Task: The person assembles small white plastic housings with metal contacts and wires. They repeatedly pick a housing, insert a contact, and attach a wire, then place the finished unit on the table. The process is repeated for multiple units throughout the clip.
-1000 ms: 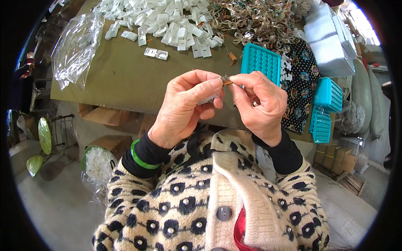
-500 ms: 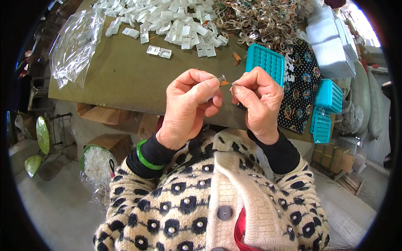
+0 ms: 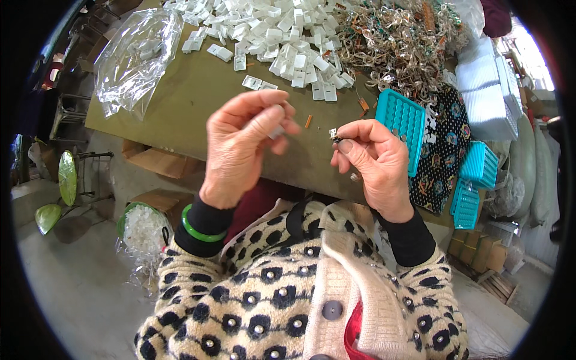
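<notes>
The right hand (image 3: 375,159) pinches a small metal piece (image 3: 334,134) over the table (image 3: 186,108); the blurred left hand (image 3: 243,141) curls around a pale piece (image 3: 276,132). What is finished is unclear; farther back, heaped white cases (image 3: 300,61) and tangled cords (image 3: 393,51) suggest much is left.

Your right hand (image 3: 381,165) pinches a small metal piece (image 3: 334,134); your left hand (image 3: 237,147), blurred, holds a whitish piece (image 3: 276,132); beyond them on the table (image 3: 171,114) lie piled white cases (image 3: 288,45) and a tangle of clear loops (image 3: 399,45); a teal tray (image 3: 401,114) sits just beside your right hand.
</notes>
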Action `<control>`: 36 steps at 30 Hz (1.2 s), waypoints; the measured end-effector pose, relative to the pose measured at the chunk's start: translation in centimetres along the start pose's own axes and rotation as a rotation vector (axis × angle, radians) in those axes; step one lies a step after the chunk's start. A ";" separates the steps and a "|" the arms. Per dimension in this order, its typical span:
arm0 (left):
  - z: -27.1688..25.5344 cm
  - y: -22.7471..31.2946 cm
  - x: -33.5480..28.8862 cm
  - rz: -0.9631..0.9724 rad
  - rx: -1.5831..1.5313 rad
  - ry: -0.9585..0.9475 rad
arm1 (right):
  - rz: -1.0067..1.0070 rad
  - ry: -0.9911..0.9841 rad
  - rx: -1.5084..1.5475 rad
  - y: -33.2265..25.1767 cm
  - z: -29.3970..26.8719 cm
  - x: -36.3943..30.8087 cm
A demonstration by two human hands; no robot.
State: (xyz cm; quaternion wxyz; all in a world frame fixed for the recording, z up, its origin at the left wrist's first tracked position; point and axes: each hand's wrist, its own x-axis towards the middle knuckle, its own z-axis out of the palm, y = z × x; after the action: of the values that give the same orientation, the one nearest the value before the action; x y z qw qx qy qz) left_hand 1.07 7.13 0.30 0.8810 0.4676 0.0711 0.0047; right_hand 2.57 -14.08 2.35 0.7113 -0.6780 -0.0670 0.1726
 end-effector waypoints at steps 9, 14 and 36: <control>-4.9 0.1 6.0 0.534 1.598 -0.023 | 0.118 -0.131 0.196 0.3 0.2 0.2; -4.2 0.4 5.8 0.503 1.484 -0.062 | -0.126 -0.066 -0.162 -0.3 0.8 -0.1; 5.6 -5.1 0.5 0.092 0.014 -0.187 | -0.425 0.124 -0.107 0.5 -1.2 -0.3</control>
State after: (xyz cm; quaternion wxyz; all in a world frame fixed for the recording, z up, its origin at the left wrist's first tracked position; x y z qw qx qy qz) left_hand 2.03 -0.30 -0.87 0.8794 0.4750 -0.0329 0.0010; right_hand 2.65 -15.32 1.85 0.6975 -0.6947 -0.1737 -0.0272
